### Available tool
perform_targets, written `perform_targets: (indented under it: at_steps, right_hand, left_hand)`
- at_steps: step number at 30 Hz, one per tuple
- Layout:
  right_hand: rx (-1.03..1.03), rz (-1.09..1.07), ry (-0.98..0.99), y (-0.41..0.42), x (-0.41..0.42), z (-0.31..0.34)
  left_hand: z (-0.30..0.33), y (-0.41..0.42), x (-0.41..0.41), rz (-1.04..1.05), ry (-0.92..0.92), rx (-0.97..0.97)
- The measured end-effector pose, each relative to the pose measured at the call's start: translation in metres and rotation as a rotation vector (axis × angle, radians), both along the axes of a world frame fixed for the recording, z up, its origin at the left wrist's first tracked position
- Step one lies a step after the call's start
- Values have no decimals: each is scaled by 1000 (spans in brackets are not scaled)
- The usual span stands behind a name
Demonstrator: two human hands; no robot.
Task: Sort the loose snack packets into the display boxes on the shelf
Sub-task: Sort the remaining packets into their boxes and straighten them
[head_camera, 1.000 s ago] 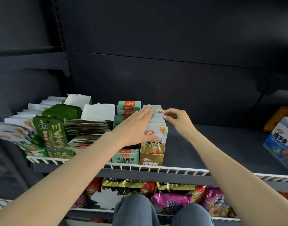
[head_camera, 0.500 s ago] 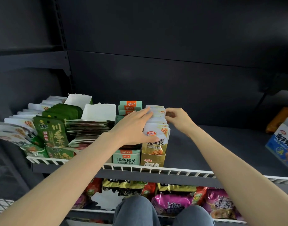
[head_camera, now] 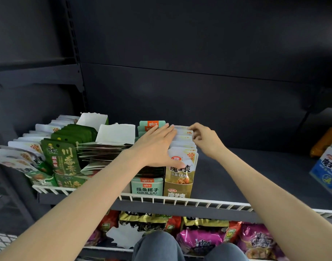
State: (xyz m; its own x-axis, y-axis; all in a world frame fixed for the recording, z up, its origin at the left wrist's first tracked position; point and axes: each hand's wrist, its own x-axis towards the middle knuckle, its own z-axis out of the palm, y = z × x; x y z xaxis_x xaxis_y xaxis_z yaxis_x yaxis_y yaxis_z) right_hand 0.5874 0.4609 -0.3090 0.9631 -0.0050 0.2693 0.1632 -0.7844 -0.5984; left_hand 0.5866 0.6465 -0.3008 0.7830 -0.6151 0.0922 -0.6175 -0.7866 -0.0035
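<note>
A gold display box (head_camera: 177, 191) stands at the shelf's front, filled with a row of white-and-gold snack packets (head_camera: 184, 157). My left hand (head_camera: 155, 146) lies flat with straight fingers over the left side of that row, thumb on the front packet. My right hand (head_camera: 204, 137) has its fingers curled onto the tops of the rear packets on the right side. To the left stands a mint-green display box (head_camera: 147, 187) with orange-labelled packets (head_camera: 151, 124) at its back.
Dark green packets (head_camera: 61, 157), white packets (head_camera: 24, 149) and white box flaps (head_camera: 116, 133) crowd the shelf's left. A white wire rail (head_camera: 180, 201) edges the shelf front. A blue box (head_camera: 329, 170) sits at far right. Purple bags (head_camera: 202, 240) lie on the shelf below.
Both hands have stayed on the white-and-gold packet row; the right hand's fingers have shifted slightly along the rear packets, and the view has drifted a little.
</note>
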Motion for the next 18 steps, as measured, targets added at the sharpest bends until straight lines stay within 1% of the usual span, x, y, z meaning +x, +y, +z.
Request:
perform_targets:
  at_steps: [2, 3, 7, 12, 13, 14, 18]
  right_hand:
    - [-49, 2, -96, -1, -7, 0]
    - [-55, 16, -105, 0, -10, 1]
    - [-130, 126, 72, 2, -15, 2]
    - [-225, 192, 115, 1, -9, -1]
    - [-198, 188, 132, -2, -8, -1]
    - [-129, 175, 134, -4, -7, 1]
    - [301, 52, 133, -7, -4, 5]
  left_hand:
    - [5, -2, 3, -3, 23, 17]
    - [6, -2, 5, -5, 32, 24]
    - [10, -4, 9, 16, 56, 62]
    - [8, -3, 6, 27, 35, 66]
    - [9, -3, 7, 25, 48, 68]
    - [10, -4, 7, 22, 63, 73]
    - [13, -11, 11, -6, 139, 53]
